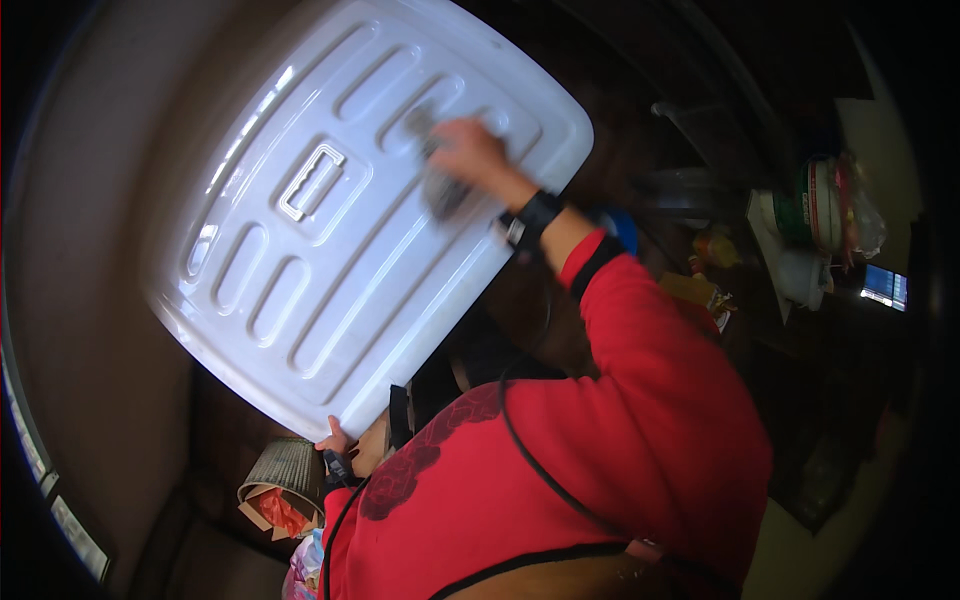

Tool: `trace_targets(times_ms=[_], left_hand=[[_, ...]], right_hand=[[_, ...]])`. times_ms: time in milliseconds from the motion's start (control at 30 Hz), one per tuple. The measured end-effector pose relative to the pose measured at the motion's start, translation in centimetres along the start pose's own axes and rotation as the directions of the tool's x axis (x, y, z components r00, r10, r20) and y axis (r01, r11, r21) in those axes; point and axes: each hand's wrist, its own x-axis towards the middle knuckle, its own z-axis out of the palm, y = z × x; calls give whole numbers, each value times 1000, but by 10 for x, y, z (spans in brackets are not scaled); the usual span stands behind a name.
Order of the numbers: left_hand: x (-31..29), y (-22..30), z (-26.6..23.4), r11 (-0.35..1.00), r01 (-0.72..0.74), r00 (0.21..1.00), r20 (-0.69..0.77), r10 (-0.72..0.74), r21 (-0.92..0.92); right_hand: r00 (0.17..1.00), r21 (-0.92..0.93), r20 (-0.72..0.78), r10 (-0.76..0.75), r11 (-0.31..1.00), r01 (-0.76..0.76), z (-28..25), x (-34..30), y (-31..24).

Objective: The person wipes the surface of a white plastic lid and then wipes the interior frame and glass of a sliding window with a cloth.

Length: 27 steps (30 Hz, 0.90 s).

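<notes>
A large white plastic lid (375, 225), with moulded grooves and a white handle (312, 182) set in its face, stretches tilted in front of me. My left hand (335, 436) grips its near corner, the thumb showing at the edge. On the lid's right half, my right hand (472, 152) is closed on a grey cloth (444, 195) that touches the grooved surface. Hand and cloth are smeared by motion. Part of the cloth is hidden under the fingers.
Below the lid's near left edge stands a ribbed bin (290, 464) with a red plastic bag (281, 511) inside. A lit phone-like screen (884, 287) and a white-and-green container (822, 205) are at the right. A brown wall (85, 220) rises on the left.
</notes>
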Motion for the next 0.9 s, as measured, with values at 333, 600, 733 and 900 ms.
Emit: trace_targets(times_ms=[333,600,733,900], left_hand=[[-13,7,-3,999,50,994,95,-51,19],[12,-5,2,998,7,999,46,-10,61],[-6,7,2,997,11,999,30,-14,78],[-37,33,-13,977,17,999,-44,-8,211]], right_hand=[[867,-424,-238,437,757,-498,11,-128,74],[912,-43,359,-199,972,229,95,-207,-36],[967,-343,135,-218,905,252,33,-170,54],[892,-594,-192,408,675,-437,-89,-58,137]])
